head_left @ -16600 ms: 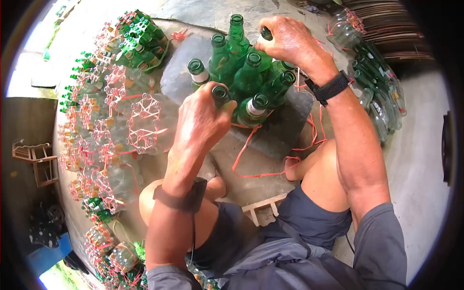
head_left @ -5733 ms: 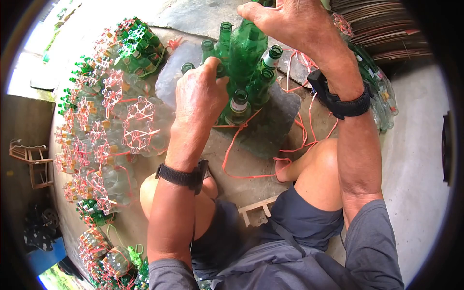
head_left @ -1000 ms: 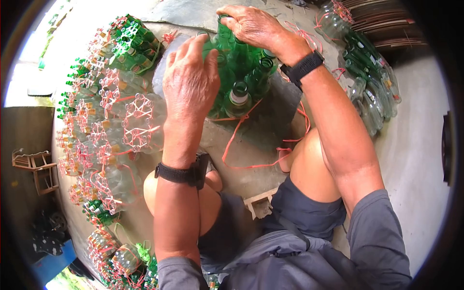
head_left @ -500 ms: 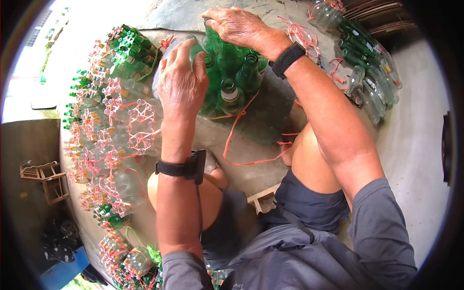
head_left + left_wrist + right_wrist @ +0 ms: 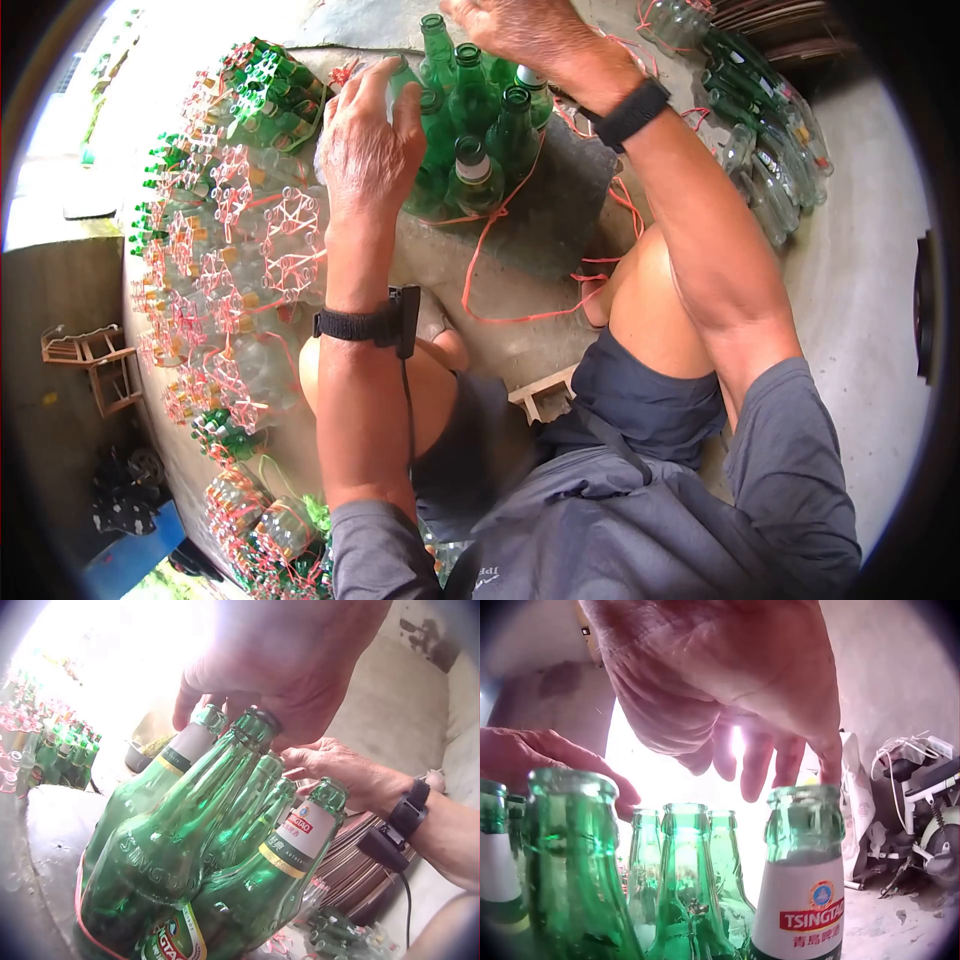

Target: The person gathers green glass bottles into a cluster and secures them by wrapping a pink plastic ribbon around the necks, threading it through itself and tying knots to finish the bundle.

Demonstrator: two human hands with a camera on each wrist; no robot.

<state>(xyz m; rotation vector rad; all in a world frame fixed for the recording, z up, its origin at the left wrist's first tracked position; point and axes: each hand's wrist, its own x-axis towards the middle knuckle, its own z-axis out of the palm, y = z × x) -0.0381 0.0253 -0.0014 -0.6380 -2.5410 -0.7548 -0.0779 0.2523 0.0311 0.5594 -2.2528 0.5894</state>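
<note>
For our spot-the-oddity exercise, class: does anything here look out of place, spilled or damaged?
Two mild oddities. A pink cord trails loosely across the floor from the upright green bottles, looking unfinished. To the right, a heap of bottles lies sideways, unlike that upright group. No spill or breakage is visible.

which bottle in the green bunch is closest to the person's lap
The white-necked bottle at the near edge, where the pink string leads off; the other green bottles stand farther back.
</note>
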